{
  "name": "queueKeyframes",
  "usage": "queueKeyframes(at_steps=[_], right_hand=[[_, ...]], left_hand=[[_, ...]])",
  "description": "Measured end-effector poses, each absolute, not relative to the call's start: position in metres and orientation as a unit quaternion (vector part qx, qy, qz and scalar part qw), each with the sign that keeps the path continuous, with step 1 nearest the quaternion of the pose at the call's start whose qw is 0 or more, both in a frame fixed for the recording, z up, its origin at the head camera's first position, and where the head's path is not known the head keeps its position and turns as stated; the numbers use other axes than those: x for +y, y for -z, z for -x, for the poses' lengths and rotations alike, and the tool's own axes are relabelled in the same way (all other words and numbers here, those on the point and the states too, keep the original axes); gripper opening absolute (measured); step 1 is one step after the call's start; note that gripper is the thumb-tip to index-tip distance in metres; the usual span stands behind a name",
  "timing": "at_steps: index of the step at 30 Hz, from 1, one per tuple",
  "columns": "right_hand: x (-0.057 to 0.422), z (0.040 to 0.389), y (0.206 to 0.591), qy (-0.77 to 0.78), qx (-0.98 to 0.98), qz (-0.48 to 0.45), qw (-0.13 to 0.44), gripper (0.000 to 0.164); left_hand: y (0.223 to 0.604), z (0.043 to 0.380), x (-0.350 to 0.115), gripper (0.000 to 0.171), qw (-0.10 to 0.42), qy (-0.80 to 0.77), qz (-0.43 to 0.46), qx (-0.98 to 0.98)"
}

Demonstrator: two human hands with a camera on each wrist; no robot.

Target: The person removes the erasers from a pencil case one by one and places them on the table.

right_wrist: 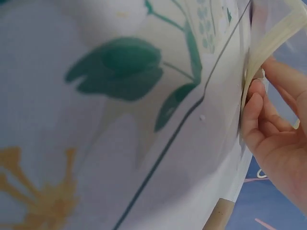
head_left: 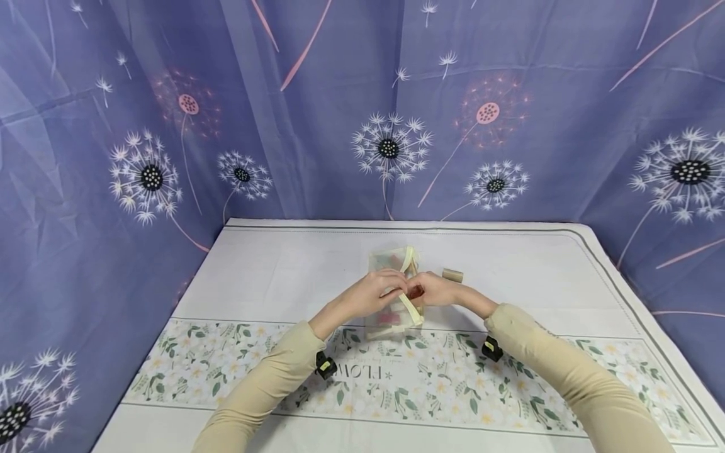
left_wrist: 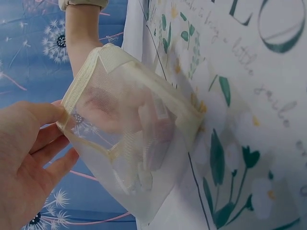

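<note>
A see-through mesh pouch (head_left: 381,261) with pale yellow trim lies on the table, its mouth facing right. My left hand (head_left: 382,290) pinches the trimmed rim between thumb and fingers; the left wrist view shows that rim (left_wrist: 79,91) lifted. At the mouth is my right hand (head_left: 433,289), partly behind the mesh in the left wrist view. Its fingers (right_wrist: 256,112) are curled, and a small pale item (right_wrist: 259,74) shows between thumb and fingertips, mostly hidden. Inside the pouch, a pinkish-red thing (head_left: 388,319) shows through the mesh.
A small tan cylinder (head_left: 452,275) lies on its side just beyond my right hand. The white table cover (head_left: 283,264) has a flowered band (head_left: 238,365) across its near part. A blue dandelion-print curtain (head_left: 317,126) stands behind the table and at both sides.
</note>
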State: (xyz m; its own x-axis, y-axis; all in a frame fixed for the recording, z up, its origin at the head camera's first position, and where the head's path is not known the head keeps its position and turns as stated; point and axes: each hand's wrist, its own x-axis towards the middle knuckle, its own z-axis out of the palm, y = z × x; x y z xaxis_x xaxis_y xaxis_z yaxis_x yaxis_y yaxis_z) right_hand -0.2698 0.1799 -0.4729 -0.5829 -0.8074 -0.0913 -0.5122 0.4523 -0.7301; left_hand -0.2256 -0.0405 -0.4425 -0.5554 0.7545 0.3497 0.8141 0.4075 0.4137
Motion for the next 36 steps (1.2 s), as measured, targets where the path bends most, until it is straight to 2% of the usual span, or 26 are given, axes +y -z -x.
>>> queueKeyframes(at_steps=[5,12,26,36], right_hand=[[0.181,0.269,0.472,0.316,0.838,0.391,0.212,0.025],[0.181,0.269,0.474,0.309,0.84,0.399,0.201,0.019],[0.19,0.27,0.47,0.316,0.846,0.399,0.16,0.022],[0.195,0.27,0.472,0.323,0.845,0.391,0.168,0.022]], left_hand=[[0.441,0.225,-0.04,0.015,0.049,0.279,0.467,-0.837],[0.44,0.225,-0.04,0.014,0.047,0.285,0.464,-0.838],[0.441,0.226,-0.039,0.014,0.045,0.293,0.466,-0.834],[0.443,0.227,-0.039,0.014,0.048,0.294,0.469,-0.831]])
